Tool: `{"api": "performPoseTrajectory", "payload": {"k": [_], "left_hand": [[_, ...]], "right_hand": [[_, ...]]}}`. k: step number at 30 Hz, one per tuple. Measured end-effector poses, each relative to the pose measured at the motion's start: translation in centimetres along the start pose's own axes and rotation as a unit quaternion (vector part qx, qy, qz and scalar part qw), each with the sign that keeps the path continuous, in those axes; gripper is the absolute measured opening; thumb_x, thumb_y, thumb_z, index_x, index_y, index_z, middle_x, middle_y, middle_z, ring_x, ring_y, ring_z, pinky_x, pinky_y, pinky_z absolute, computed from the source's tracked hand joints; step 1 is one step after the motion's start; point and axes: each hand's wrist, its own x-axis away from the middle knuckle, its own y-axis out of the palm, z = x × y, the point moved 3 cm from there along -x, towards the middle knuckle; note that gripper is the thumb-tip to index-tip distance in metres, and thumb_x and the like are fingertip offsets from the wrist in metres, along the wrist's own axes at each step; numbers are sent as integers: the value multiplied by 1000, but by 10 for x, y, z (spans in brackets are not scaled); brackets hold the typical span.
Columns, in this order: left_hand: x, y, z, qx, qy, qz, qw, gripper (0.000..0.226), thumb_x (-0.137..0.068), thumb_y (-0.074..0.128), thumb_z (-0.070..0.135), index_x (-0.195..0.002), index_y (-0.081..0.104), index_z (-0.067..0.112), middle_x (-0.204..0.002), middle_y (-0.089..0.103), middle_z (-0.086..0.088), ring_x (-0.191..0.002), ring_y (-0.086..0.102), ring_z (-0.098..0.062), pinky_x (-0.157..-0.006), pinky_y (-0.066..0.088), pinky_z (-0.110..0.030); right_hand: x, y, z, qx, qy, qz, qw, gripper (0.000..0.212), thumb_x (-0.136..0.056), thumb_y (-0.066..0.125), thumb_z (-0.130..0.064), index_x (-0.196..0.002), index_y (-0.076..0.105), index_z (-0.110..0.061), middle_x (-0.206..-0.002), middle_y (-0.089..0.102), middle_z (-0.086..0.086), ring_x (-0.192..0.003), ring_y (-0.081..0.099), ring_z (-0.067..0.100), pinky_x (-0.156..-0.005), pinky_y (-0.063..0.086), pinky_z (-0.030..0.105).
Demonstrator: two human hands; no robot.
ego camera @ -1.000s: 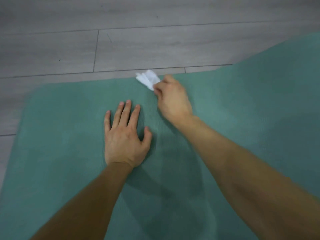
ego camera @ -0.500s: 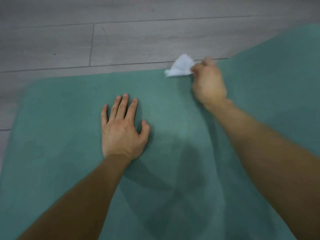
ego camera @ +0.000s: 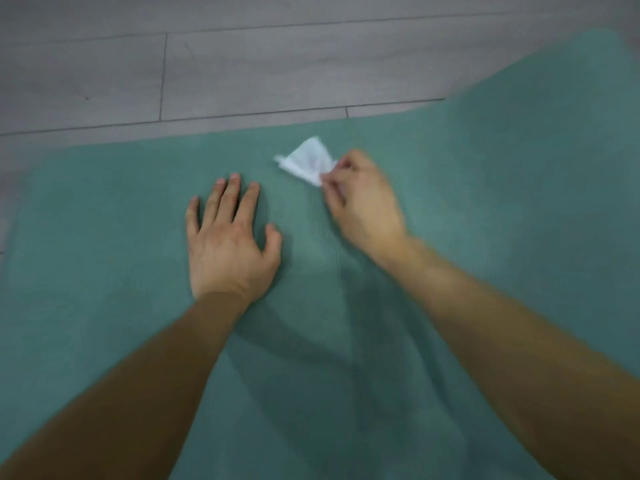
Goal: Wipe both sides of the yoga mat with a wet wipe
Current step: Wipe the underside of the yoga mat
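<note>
Yoga mat (ego camera: 485, 209) — teal green, laid flat on the floor (ego camera: 242, 64), filling the lower and right parts of the frame; its far edge runs across the upper third, its right portion reaches toward the upper right corner. Surface shows a fine ribbed texture and soft shadows below the arms.

Wet wipe (ego camera: 306, 161) — white, crumpled into a rough triangle, lying on the mat just above centre of the frame, near the far edge. One corner is caught in the right hand; the rest fans out to the upper left.

Right hand (ego camera: 360, 202): centre right of the frame, fingers curled, thumb and fingertips pinching the wipe's lower right corner. Slightly blurred.

Left hand (ego camera: 228, 244): left of centre, palm down on the mat, fingers straight and spread, thumb out to the right. Near the wipe, not touching it.

Floor: grey wood-look planks, dark seams, across the top of the frame.
</note>
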Motion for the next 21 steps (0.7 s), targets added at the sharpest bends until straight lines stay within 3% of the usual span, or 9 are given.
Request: {"api": "performPoseTrajectory", "payload": {"k": [2,3,7,9,11,13,15,19,21], "left_hand": [[0,0,0,-2,3,0,1000,68,-95,42,48,-157,47,19,-169,37,-6,-158,28,-24,-128,17,-56],[0,0,0,-2,2,0,1000,68,-96,42,48,-157,47,19,-169,37,-6,-159,27,-24,-128,17,-56],[0,0,0,-1,-2,1,1000,67,-98,38,49,-158,46,20,-170,36,-6,-159,26,-23,-128,17,-56],[-1,0,0,-1,3,-3,1000,68,-99,38,51,-158,45,20,-170,35,-6,-159,26,-24,-128,17,-56],[0,0,-1,-4,1,-3,1000,68,-98,40,50,-158,45,20,-170,35,-6,-159,26,-24,-128,17,-56],[-1,1,0,-5,-4,2,1000,67,-97,41,48,-157,46,20,-169,36,-5,-158,28,-24,-128,18,-56],[-1,1,0,-1,-7,3,1000,67,-96,42,48,-157,46,20,-169,37,-5,-158,28,-23,-128,17,-55],[-1,0,0,-4,-8,1,1000,67,-96,41,48,-157,46,20,-169,37,-5,-158,28,-23,-129,16,-55],[-1,0,1,-2,-9,2,1000,67,-96,40,48,-156,47,20,-169,37,-5,-158,28,-23,-129,16,-55]], "right_hand": [[44,9,-28,-54,-53,-79,994,32,-91,79,-38,-100,81,-7,-106,63,8,-87,64,27,-86,51,35],[46,9,-27,-60,-45,-76,994,31,-91,79,-38,-97,82,-8,-105,63,7,-85,64,26,-84,49,33],[32,12,-23,16,-24,25,999,21,-94,75,-25,-85,71,-6,-97,61,9,-80,60,33,-75,48,40],[48,21,-34,16,-78,34,996,7,-95,71,-13,-98,69,-7,-96,62,11,-84,58,35,-77,49,45],[62,18,-26,-12,-89,23,996,27,-95,71,-6,-122,66,-5,-108,64,12,-96,59,33,-84,49,43],[55,6,-5,-11,-47,54,997,36,-92,73,-5,-128,66,-5,-125,62,13,-112,60,32,-95,50,42],[47,-4,7,30,-7,94,995,27,-91,77,-13,-116,72,-7,-132,60,15,-120,58,34,-98,50,43],[56,10,-6,105,20,114,988,13,-91,70,-11,-103,76,-13,-109,59,11,-97,54,31,-77,52,47],[66,17,-17,57,37,96,993,22,-97,65,-26,-112,75,-12,-115,56,11,-101,51,29,-85,52,40]]}}
